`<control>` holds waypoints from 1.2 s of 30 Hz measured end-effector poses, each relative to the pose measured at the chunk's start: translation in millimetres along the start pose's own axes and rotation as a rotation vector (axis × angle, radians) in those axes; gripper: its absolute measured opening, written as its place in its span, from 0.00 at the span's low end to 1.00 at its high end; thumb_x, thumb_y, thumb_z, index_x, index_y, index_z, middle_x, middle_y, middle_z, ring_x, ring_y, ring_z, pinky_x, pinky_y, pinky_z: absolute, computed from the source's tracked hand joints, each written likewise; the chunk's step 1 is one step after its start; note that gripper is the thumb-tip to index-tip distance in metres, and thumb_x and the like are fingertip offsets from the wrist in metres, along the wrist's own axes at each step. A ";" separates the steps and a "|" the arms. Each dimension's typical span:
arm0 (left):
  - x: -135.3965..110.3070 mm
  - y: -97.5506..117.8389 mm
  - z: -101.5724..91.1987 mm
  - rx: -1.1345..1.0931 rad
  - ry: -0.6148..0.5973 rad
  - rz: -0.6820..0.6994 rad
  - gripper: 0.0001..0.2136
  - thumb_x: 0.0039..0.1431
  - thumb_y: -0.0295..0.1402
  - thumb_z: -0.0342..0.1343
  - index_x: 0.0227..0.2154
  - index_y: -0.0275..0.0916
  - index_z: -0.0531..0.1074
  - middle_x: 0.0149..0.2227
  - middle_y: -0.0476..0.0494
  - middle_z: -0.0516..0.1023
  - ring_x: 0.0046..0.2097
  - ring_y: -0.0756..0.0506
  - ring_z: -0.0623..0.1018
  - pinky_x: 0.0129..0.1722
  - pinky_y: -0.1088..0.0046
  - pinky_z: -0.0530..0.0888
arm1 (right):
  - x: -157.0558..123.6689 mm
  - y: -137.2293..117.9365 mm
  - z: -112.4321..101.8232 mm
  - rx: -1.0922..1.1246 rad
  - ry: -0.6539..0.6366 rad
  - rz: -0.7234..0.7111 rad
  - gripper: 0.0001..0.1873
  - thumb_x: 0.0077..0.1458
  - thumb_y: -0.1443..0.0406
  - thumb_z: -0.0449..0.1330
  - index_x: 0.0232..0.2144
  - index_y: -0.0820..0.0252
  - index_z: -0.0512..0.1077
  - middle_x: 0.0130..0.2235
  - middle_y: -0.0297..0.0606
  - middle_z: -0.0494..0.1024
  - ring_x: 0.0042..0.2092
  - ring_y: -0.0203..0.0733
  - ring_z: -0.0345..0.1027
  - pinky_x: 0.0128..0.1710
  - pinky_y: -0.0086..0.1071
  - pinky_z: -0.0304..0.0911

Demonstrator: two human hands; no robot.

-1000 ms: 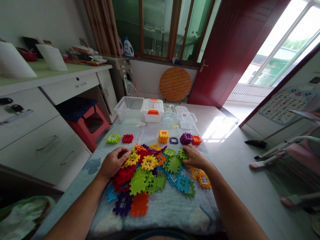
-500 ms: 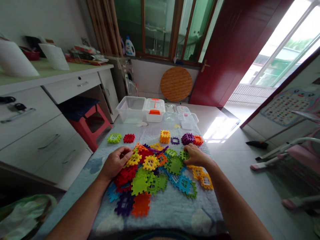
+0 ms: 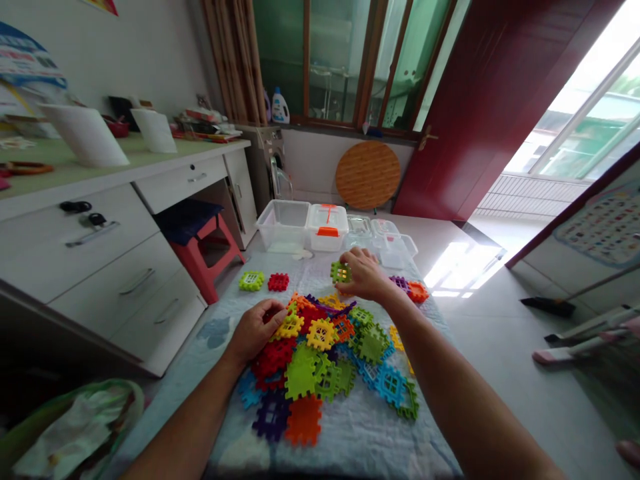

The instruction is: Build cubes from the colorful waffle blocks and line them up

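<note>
My right hand [image 3: 363,275] is raised over the far part of the quilt, its fingers pinching a green waffle-shaped plastic building block [image 3: 341,271]. My left hand [image 3: 255,331] lies on the near side of a heap of multicoloured waffle blocks [image 3: 320,360], touching a red block [image 3: 273,357] and next to a yellow one [image 3: 289,327]. Set apart beyond the heap are a green block [image 3: 251,281], a red block [image 3: 278,282], and purple and orange blocks [image 3: 413,289]. My right hand may hide other pieces.
The blocks lie on a pale blue quilt [image 3: 305,267]. Transparent plastic boxes [image 3: 283,225] stand along its far edge, one with orange latches [image 3: 327,227]. A white drawer unit [image 3: 115,253] and red stool [image 3: 197,250] stand left; a broom [image 3: 547,305] lies on the floor right.
My right hand has moved from the heap toward the far side, carrying a green block. The orange-yellow cube is no longer visible. The view has shifted slightly.
</note>
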State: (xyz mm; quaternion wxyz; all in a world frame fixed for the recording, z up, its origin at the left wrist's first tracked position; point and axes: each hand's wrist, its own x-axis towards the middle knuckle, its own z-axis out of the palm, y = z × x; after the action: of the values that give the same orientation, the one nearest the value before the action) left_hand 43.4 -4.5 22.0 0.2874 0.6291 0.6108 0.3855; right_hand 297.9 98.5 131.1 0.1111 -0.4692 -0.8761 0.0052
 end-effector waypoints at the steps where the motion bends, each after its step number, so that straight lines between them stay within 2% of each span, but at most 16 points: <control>1: 0.2 -0.4 0.1 -0.001 -0.002 0.000 0.15 0.58 0.47 0.52 0.34 0.39 0.72 0.31 0.49 0.76 0.34 0.47 0.75 0.35 0.73 0.70 | 11.8 -6.4 6.4 -0.028 -0.030 -0.017 0.25 0.44 0.54 0.63 0.44 0.59 0.69 0.47 0.45 0.70 0.50 0.53 0.59 0.49 0.43 0.57; 5: 0.8 -2.4 0.8 -0.016 0.003 0.005 0.15 0.58 0.47 0.52 0.33 0.39 0.72 0.32 0.48 0.76 0.34 0.46 0.75 0.35 0.73 0.70 | 45.9 -24.9 32.0 -0.137 -0.169 -0.045 0.27 0.44 0.54 0.63 0.46 0.61 0.71 0.49 0.49 0.71 0.52 0.56 0.59 0.51 0.46 0.56; 10: -0.2 0.0 -0.6 -0.019 0.020 0.004 0.15 0.58 0.47 0.52 0.33 0.39 0.73 0.32 0.47 0.77 0.35 0.45 0.75 0.37 0.72 0.71 | 62.3 -34.3 57.4 -0.201 -0.341 -0.019 0.27 0.43 0.57 0.64 0.46 0.63 0.73 0.50 0.53 0.72 0.54 0.59 0.60 0.52 0.49 0.56; 15: -0.9 4.2 -2.1 -0.027 0.023 -0.005 0.15 0.58 0.46 0.53 0.33 0.39 0.73 0.31 0.48 0.77 0.34 0.46 0.75 0.36 0.72 0.71 | 68.0 -29.3 61.4 -0.205 -0.457 0.000 0.30 0.38 0.57 0.68 0.45 0.64 0.76 0.50 0.55 0.73 0.54 0.62 0.61 0.53 0.52 0.56; 22: -1.0 3.8 -1.1 -0.026 0.016 -0.003 0.15 0.58 0.47 0.52 0.33 0.39 0.73 0.31 0.47 0.77 0.34 0.46 0.75 0.35 0.73 0.71 | 73.9 -21.8 44.1 -0.189 -0.438 -0.003 0.27 0.46 0.54 0.64 0.46 0.61 0.75 0.53 0.51 0.72 0.58 0.63 0.58 0.55 0.55 0.55; 29: -0.9 5.2 -1.7 -0.030 0.024 0.000 0.15 0.58 0.46 0.52 0.33 0.39 0.73 0.31 0.47 0.78 0.34 0.45 0.76 0.35 0.73 0.72 | 72.0 -35.9 65.8 -0.201 -0.471 -0.042 0.28 0.39 0.64 0.66 0.47 0.63 0.75 0.50 0.53 0.75 0.59 0.64 0.58 0.60 0.63 0.45; 36: -1.0 3.2 -1.6 -0.034 0.026 -0.002 0.14 0.58 0.46 0.53 0.33 0.39 0.73 0.31 0.48 0.78 0.34 0.46 0.76 0.36 0.73 0.72 | 72.6 -31.5 75.1 -0.211 -0.448 -0.039 0.27 0.38 0.68 0.65 0.45 0.65 0.76 0.49 0.55 0.76 0.58 0.64 0.59 0.60 0.64 0.42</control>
State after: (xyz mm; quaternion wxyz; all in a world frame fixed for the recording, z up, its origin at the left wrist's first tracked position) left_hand 43.8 -5.9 25.4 0.2904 0.6186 0.6085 0.4035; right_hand 218.2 147.7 75.1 -0.1354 -0.4481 -0.8835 0.0154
